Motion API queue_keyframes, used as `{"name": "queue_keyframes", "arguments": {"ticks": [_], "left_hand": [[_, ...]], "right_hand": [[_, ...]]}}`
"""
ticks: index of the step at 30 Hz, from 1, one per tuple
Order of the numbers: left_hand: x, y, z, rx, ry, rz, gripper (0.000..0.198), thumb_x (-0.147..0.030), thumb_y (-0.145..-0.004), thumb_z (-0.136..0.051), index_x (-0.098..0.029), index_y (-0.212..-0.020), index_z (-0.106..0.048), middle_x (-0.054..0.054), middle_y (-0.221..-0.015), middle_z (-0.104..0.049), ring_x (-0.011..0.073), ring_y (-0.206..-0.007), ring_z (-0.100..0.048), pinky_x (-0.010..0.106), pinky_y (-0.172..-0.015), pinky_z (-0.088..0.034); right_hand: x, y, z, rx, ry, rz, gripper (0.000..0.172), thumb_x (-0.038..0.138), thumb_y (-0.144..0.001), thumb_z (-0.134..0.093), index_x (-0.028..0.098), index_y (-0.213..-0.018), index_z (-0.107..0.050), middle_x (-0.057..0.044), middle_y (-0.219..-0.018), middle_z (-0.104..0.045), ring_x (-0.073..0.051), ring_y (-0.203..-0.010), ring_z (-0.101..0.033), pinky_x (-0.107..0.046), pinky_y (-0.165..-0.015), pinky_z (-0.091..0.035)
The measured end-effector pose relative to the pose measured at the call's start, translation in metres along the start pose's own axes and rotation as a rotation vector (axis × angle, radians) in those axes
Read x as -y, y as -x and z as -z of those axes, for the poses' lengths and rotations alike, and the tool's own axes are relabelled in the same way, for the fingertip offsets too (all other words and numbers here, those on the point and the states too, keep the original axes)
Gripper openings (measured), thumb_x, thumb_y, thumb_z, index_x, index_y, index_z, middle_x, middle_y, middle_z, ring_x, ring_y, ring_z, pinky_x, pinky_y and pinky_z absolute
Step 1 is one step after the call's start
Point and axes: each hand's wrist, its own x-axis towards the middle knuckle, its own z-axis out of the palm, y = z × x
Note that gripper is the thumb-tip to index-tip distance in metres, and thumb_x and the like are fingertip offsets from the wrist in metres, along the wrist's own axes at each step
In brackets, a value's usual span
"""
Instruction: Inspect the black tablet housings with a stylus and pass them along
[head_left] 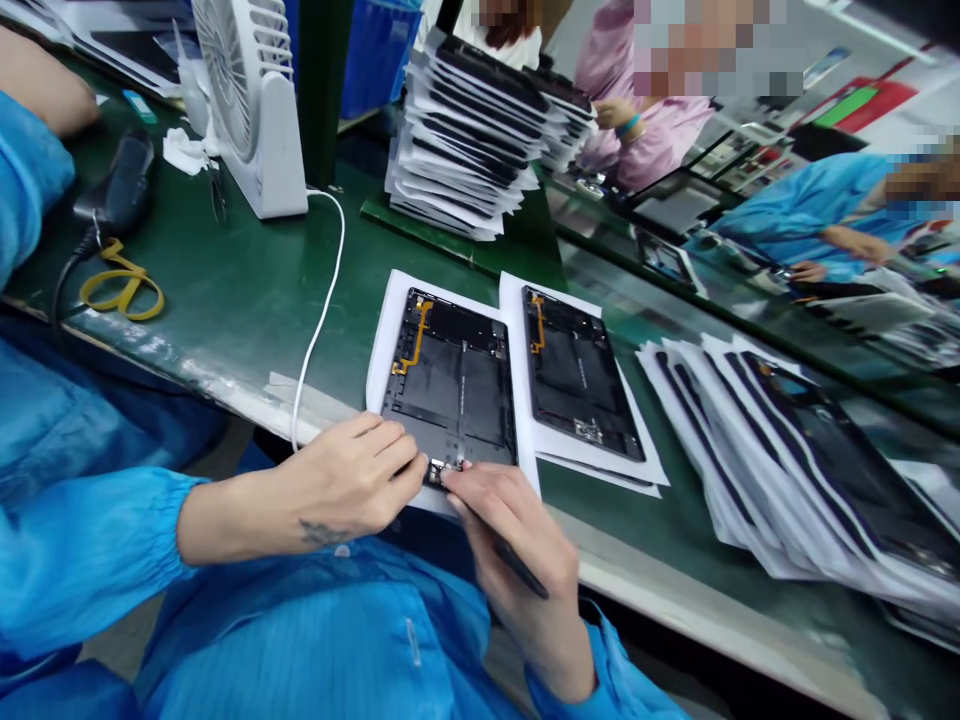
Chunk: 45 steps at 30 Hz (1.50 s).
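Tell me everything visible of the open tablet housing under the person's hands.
The open tablet housing is black, plastic-looking, rectangular, with recessed panels and an orange flex cable near one end. It lies flat on white paper. The left hand and right hand touch its near edge, by a small metallic part.

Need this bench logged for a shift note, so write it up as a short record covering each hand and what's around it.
left hand: fingers on the lower edge of a black tablet
right hand: holds a black pen-shaped tool, fingertips at the same edge
under the tablet: white paper
beside it: a second tablet, also on paper
stacks: papered tablets to the right and behind
also on the green bench: white fan, yellow-handled scissors
nearby: a co-worker's pink sleeve
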Motion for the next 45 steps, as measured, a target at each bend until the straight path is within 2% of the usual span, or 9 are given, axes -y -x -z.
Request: {"name": "queue_keyframes", "arguments": {"ticks": [6,11,16,21,24,26,30,34,45], "left_hand": [[-0.005,0.000,0.007,0.033,-0.069,-0.033,0.026,-0.009,-0.096,-0.049,-0.002,-0.114,-0.067,0.017,-0.103,-0.073,0.0275,-0.095,-0.068,0.040,-0.084,-0.054],[0.004,0.005,0.007,0.032,0.121,0.035,0.029,-0.004,-0.096,-0.044,-0.006,-0.112,-0.067,0.014,-0.110,-0.074,0.0239,-0.097,-0.070,0.039,-0.085,-0.056],[0.038,0.011,0.010,-0.002,0.530,0.507,0.047,-0.007,-0.095,-0.042,-0.018,-0.138,-0.058,0.012,-0.148,-0.056,0.0250,-0.138,-0.053,0.044,-0.109,-0.052],[0.068,-0.002,0.022,0.067,0.922,0.771,0.060,-0.022,-0.102,-0.045,-0.018,-0.160,-0.028,0.023,-0.152,-0.048,0.0289,-0.130,-0.061,0.038,-0.086,-0.064],[0.070,-0.010,0.024,0.125,0.941,0.734,0.058,-0.021,-0.103,-0.041,-0.020,-0.159,-0.029,0.022,-0.143,-0.058,0.0238,-0.115,-0.070,0.035,-0.081,-0.064],[0.063,-0.012,0.024,0.117,0.715,0.660,0.056,-0.020,-0.101,-0.045,-0.019,-0.156,-0.036,0.019,-0.144,-0.057,0.0250,-0.121,-0.065,0.041,-0.091,-0.061],[0.033,-0.009,0.023,0.135,0.328,0.330,0.039,-0.009,-0.096,-0.043,-0.018,-0.128,-0.063,0.012,-0.130,-0.064,0.0251,-0.120,-0.060,0.046,-0.100,-0.052],[0.007,0.000,0.020,0.116,0.218,0.091,0.028,-0.006,-0.097,-0.043,-0.011,-0.113,-0.066,0.011,-0.106,-0.071,0.0216,-0.097,-0.065,0.035,-0.085,-0.054],[0.005,0.010,0.006,-0.021,0.123,0.059,0.028,-0.008,-0.102,-0.038,-0.008,-0.111,-0.064,0.013,-0.105,-0.073,0.0201,-0.094,-0.067,0.035,-0.086,-0.057]], "right_hand": [[-0.003,0.009,-0.001,0.085,0.062,0.114,0.038,0.000,-0.090,-0.058,0.017,-0.124,-0.063,-0.011,-0.098,-0.071,-0.025,-0.097,-0.065,-0.042,-0.085,-0.058],[-0.003,0.006,0.002,-0.072,-0.123,-0.051,0.029,-0.001,-0.091,-0.058,0.021,-0.109,-0.066,-0.006,-0.094,-0.070,-0.020,-0.091,-0.066,-0.037,-0.083,-0.056],[-0.007,0.002,0.000,-0.222,-0.200,-0.144,0.023,0.005,-0.093,-0.059,0.023,-0.103,-0.069,-0.006,-0.096,-0.070,-0.020,-0.093,-0.067,-0.035,-0.079,-0.056],[-0.018,0.001,-0.009,-0.132,-0.120,0.103,0.037,0.000,-0.094,-0.045,0.019,-0.121,-0.062,-0.010,-0.100,-0.070,-0.023,-0.099,-0.066,-0.041,-0.084,-0.056],[-0.022,-0.001,-0.008,-0.100,-0.025,0.150,0.044,0.001,-0.095,-0.040,0.020,-0.130,-0.060,-0.009,-0.095,-0.070,-0.021,-0.084,-0.063,-0.037,-0.070,-0.052],[-0.022,-0.001,-0.002,-0.154,0.006,0.098,0.040,0.010,-0.099,-0.044,0.024,-0.132,-0.062,-0.010,-0.104,-0.069,-0.023,-0.094,-0.062,-0.041,-0.080,-0.051],[-0.019,0.006,0.011,-0.216,-0.076,0.002,0.036,0.033,-0.105,-0.045,0.027,-0.133,-0.066,-0.008,-0.097,-0.064,-0.022,-0.087,-0.059,-0.039,-0.076,-0.049],[-0.016,0.009,0.009,-0.234,-0.328,-0.099,0.025,0.023,-0.102,-0.051,0.024,-0.117,-0.072,-0.004,-0.085,-0.066,-0.016,-0.074,-0.061,-0.030,-0.064,-0.050],[-0.008,-0.015,-0.009,-0.135,-0.279,-0.129,0.018,0.011,-0.095,-0.059,0.022,-0.097,-0.072,-0.004,-0.089,-0.075,-0.019,-0.084,-0.068,-0.033,-0.076,-0.056]]}}
